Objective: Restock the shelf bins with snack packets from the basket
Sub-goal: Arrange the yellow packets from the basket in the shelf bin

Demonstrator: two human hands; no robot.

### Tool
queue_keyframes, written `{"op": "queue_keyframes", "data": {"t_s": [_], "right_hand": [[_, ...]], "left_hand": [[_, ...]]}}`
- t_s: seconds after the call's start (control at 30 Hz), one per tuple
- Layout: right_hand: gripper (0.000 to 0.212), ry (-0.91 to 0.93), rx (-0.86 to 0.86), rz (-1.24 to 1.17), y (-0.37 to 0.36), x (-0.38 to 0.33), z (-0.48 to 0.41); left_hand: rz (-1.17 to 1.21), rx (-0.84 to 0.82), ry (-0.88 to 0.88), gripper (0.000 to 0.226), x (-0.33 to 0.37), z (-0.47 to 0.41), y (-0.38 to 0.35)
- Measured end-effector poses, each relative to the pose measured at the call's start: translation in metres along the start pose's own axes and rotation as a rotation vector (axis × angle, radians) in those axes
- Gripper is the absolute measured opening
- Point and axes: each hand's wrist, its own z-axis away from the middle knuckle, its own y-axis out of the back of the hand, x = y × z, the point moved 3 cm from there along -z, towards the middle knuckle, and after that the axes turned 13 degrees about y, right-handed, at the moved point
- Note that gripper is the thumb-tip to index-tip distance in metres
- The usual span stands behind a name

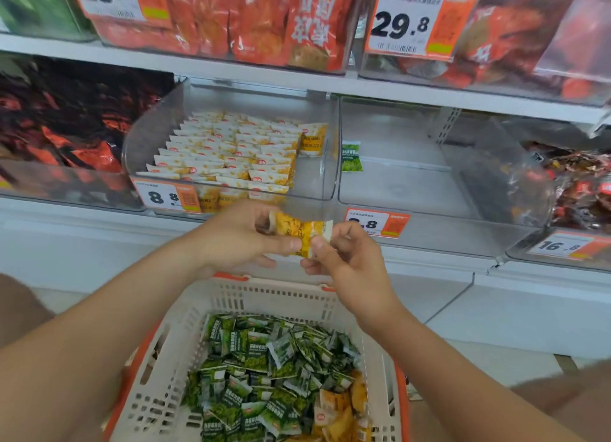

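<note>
- While both hands hold it in the air just beyond the far rim of the basket (274,289), the yellow packet (302,235) lies with its long axis running left to right, roughly level, its white sealed end toward the right.
- The left hand (238,240) curls its fingers and thumb round the packet's left end; the right hand (347,260) pinches the right end between thumb and forefinger, the other fingers folded under.
- The packet hangs in front of the lower shelf's edge, below the front lip of the clear bin (317,184) and just beside an orange price tag (377,223).
- That bin holds neat overlapping rows of like yellow packets (231,157) filling its left and middle; a bare strip remains along its right wall.
- The neighbouring clear bin (396,184) holds one green packet (352,157) standing upright against its left wall, with open floor over the rest.
- The basket is pale slotted plastic with orange trim, heaped with loose green packets (264,359); a few yellow ones (334,412) lie at its near right corner.
- The held packet is glossy, crinkled film, creased at its middle; the bins are smooth transparent plastic with rounded front corners.
</note>
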Motion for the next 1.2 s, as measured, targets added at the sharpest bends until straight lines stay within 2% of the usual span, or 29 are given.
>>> {"op": "queue_keyframes", "data": {"t_s": [0.13, 0.2, 0.3, 0.37, 0.43, 0.5, 0.53, 0.6, 0.67, 0.73, 0.9, 1.03, 1.1, 1.2], "right_hand": [[0.009, -0.128, 0.257, -0.429, -0.011, -0.009, -0.001], [0.009, -0.109, 0.317, -0.366, -0.009, -0.011, -0.003], [0.004, -0.049, 0.266, -0.209, -0.014, -0.02, -0.006], [0.02, -0.013, 0.236, -0.143, -0.02, -0.024, -0.006], [0.02, 0.085, 0.164, 0.031, -0.022, -0.026, -0.007], [0.017, 0.1, 0.154, 0.111, -0.022, -0.022, -0.007], [0.022, 0.05, 0.189, 0.069, -0.022, -0.019, -0.008], [0.021, -0.106, 0.224, -0.17, -0.023, -0.013, -0.009], [0.016, -0.197, 0.198, -0.349, -0.024, -0.012, -0.01], [0.019, -0.201, 0.182, -0.347, -0.023, -0.013, -0.011], [0.013, 0.005, 0.139, 0.121, -0.019, -0.034, -0.02], [0.041, 0.241, 0.138, 0.317, -0.018, -0.05, -0.033], [0.051, 0.35, 0.043, 0.442, -0.019, -0.058, -0.045], [0.051, 0.432, -0.182, 0.716, -0.025, -0.073, -0.068]], "left_hand": [[0.406, 0.092, -0.076, 0.017, 0.01, 0.008, -0.01], [0.403, 0.174, -0.118, 0.017, 0.011, 0.008, -0.011], [0.271, 0.212, -0.152, 0.014, 0.013, 0.004, -0.005], [0.216, 0.216, -0.142, 0.009, 0.016, 0.003, 0.001], [0.174, 0.195, -0.136, 0.004, 0.019, 0.003, 0.002], [0.167, 0.142, -0.142, 0.014, 0.021, 0.005, 0.002], [0.18, 0.126, -0.148, 0.028, 0.021, 0.005, 0.001], [0.215, 0.155, -0.135, 0.049, 0.021, 0.005, 0.001], [0.269, 0.169, -0.118, 0.048, 0.02, 0.004, 0.0], [0.301, 0.146, -0.109, 0.039, 0.02, 0.004, -0.001], [0.27, 0.136, -0.147, 0.04, 0.026, 0.005, 0.006], [0.032, 0.179, -0.245, 0.036, 0.039, 0.008, 0.017], [-0.129, 0.214, -0.288, 0.038, 0.044, 0.006, 0.025], [-0.274, 0.315, -0.338, 0.042, 0.048, -0.001, 0.038]]}}
